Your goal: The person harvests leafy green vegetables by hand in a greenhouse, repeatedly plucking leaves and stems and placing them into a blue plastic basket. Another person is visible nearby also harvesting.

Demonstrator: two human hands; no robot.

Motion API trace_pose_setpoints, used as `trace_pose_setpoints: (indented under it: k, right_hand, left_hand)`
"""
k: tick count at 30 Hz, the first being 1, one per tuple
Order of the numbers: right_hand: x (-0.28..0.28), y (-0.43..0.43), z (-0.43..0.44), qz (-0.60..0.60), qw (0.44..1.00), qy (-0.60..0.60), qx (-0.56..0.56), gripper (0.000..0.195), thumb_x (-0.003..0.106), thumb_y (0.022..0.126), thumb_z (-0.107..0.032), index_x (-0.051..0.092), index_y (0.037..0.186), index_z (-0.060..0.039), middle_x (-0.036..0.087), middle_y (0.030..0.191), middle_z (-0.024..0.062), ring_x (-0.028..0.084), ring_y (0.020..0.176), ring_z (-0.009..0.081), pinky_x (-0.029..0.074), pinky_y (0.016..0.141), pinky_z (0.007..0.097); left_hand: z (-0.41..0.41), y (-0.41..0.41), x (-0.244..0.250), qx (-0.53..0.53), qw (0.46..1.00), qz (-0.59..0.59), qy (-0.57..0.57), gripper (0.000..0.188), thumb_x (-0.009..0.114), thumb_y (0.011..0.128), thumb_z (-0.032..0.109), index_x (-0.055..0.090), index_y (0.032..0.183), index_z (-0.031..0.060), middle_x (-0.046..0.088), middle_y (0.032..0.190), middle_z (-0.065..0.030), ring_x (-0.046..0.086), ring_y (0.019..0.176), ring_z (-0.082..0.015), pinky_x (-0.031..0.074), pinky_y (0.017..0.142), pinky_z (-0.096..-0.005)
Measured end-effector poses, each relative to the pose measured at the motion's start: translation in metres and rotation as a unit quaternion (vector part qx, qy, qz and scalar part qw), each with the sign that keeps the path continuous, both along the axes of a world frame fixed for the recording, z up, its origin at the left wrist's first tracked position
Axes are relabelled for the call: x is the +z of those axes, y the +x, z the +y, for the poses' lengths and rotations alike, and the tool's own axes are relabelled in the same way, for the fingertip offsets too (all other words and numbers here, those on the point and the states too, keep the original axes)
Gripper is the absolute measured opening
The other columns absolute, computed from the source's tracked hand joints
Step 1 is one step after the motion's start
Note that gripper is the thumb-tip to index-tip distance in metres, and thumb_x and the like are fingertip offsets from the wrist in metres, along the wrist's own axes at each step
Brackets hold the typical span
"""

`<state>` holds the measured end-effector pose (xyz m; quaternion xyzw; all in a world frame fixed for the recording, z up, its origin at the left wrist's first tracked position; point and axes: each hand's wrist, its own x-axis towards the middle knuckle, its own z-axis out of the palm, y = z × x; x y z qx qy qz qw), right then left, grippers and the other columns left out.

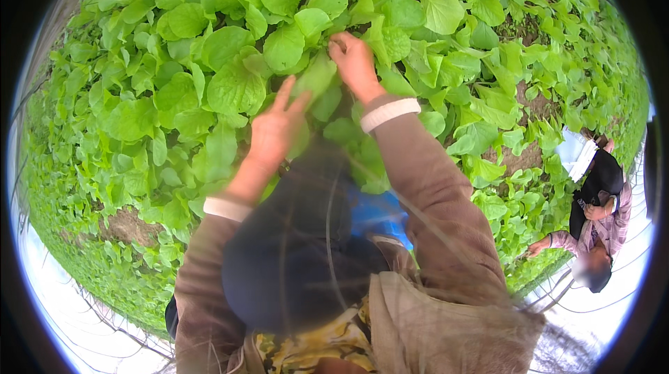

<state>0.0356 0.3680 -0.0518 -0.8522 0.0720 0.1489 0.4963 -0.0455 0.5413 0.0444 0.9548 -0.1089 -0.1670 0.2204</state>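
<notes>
Broad green leaves of leafy vegetable plants [238,89] spread out before me. My left hand [276,125] is over the leaves, slightly blurred, its fingers apart and holding nothing that I can see. Up and to its right, my right hand [354,63] reaches in among the leaves with its thumb and forefinger brought close together. Whether anything is pinched there is hidden by the fingers and foliage. A paler leaf [318,77] lies between the two hands.
Below my arms, a blue plastic-looking object [380,214] shows beside my dark-clad knee. Bare soil [130,226] appears in patches. At the right, another person [596,217] crouches among the plants near a white container or bag [575,153]. Curved frame bars stand along the lower rim.
</notes>
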Motion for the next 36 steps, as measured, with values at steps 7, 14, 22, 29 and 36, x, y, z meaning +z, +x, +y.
trace_pose_setpoints:
  k: [7,14,22,29,36]
  right_hand:
    - [0.009,0.032,0.029,0.041,0.92,-0.264,0.287,0.02,0.059,0.075,-0.016,0.066,0.089,-0.0016,0.066,0.086,0.0179,0.063,0.083,0.036,0.051,0.073,0.042]
    - [-0.011,0.038,0.03,0.053,0.932,-0.28,0.224,0.016,0.056,0.075,-0.006,0.068,0.084,-0.002,0.065,0.084,0.02,0.064,0.08,0.035,0.051,0.068,0.04]
    - [0.09,0.01,-0.035,0.195,0.959,0.202,-0.045,0.022,0.063,0.082,-0.027,0.066,0.073,-0.0077,0.06,0.057,-0.0002,0.048,0.046,0.0058,0.038,0.044,0.0216]
    - [0.104,-0.02,0.026,-0.089,0.89,0.188,0.407,0.04,0.062,0.081,-0.017,0.053,0.119,-0.0068,0.064,0.097,0.014,0.064,0.083,0.022,0.051,0.071,0.0356]
    - [0.108,0.07,-0.035,0.119,0.971,-0.013,0.207,0.021,0.052,0.085,-0.006,0.06,0.103,0.0008,0.065,0.083,0.0104,0.061,0.064,0.0132,0.051,0.057,0.0284]
  left_hand:
    - [-0.018,-0.014,-0.018,-0.067,0.997,-0.038,-0.032,0.036,0.061,0.073,0.008,0.06,0.109,0.0127,0.051,0.126,-0.013,0.064,0.076,-0.028,0.053,0.062,-0.0358]
    - [-0.019,-0.013,-0.026,-0.071,0.994,-0.045,-0.063,0.034,0.061,0.074,0.008,0.059,0.109,0.0113,0.051,0.124,-0.0137,0.063,0.082,-0.0294,0.053,0.067,-0.038]
    - [-0.011,-0.001,0.006,0.2,0.915,0.171,-0.306,0.054,0.065,0.08,0.015,0.046,0.13,0.0097,0.05,0.13,-0.0101,0.062,0.09,-0.0187,0.05,0.076,-0.0341]
    - [0.018,0.003,0.017,0.248,0.823,0.258,-0.441,0.06,0.068,0.082,0.022,0.039,0.133,0.0052,0.054,0.122,-0.0115,0.056,0.098,-0.0164,0.048,0.081,-0.0313]
    - [0.031,0.005,0.025,0.461,0.511,0.299,-0.661,0.037,0.049,0.093,0.031,0.046,0.124,0.0103,0.056,0.117,-0.0174,0.061,0.078,-0.019,0.052,0.075,-0.0376]
